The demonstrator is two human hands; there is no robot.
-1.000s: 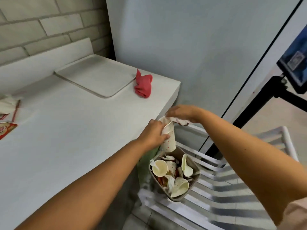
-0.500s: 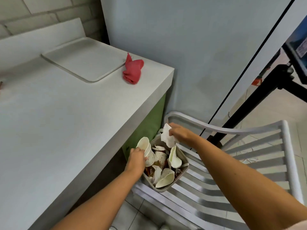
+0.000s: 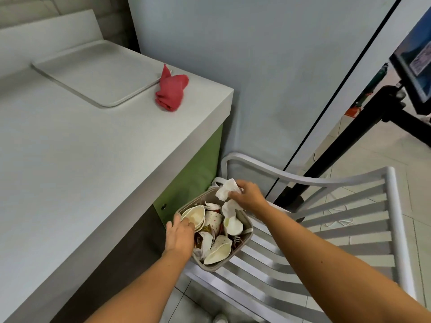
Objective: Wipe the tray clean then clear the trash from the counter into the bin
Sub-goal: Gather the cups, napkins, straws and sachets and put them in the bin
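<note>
A small grey bin point(image 3: 245, 238) stands on a slatted chair beside the counter, filled with crumpled paper cups. My left hand point(image 3: 179, 234) is at the bin's left rim, its fingers on a stack of paper cups point(image 3: 193, 215) that lies in the bin. My right hand point(image 3: 248, 198) holds a crumpled white napkin point(image 3: 227, 191) over the bin's far corner. The grey tray point(image 3: 93, 73) lies bare at the back of the white counter point(image 3: 93, 159), with a red cloth point(image 3: 171, 93) bunched beside its right edge.
The grey slatted chair point(image 3: 326, 229) fills the space right of the counter. A pale wall panel point(image 3: 256, 66) rises behind it. A black tripod leg point(image 3: 345, 141) with a screen on top stands at the far right. The counter front is green.
My left hand has lowered the cups into the bin. My right hand with the napkin has stayed over the bin's far corner. The view has tilted further down toward the bin.
</note>
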